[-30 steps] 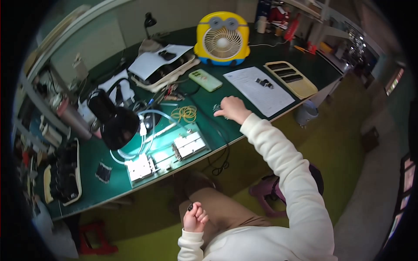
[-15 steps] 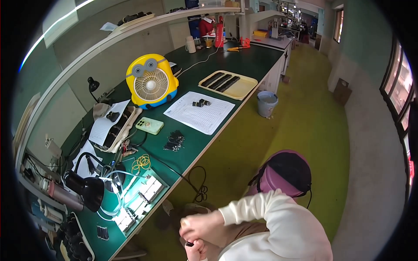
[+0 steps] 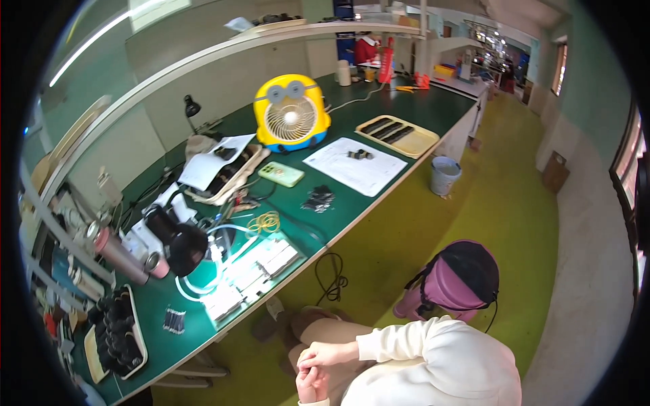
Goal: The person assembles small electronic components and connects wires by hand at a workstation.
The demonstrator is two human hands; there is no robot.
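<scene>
My right hand and my left hand meet over my lap, off the front edge of the bench. The right one lies across the top of the left, its fingers bent down over the left fingertips. Both are closed, and whatever is between them is hidden. On the green bench nearby stands a brightly lit metal fixture with pale tubes. A small bundle of thin black parts lies left of it. Behind it is a loose pile of black parts.
A black desk lamp leans over the fixture. A tray of black bundles sits at the left. Farther back are a yellow fan, a green phone, a paper sheet and a cream tray. A pink bin and grey bucket stand on the floor.
The view has swung left, so the bench appears farther right. The small dark piece that showed at my left fingers is now out of sight; my right hand has settled onto the left.
</scene>
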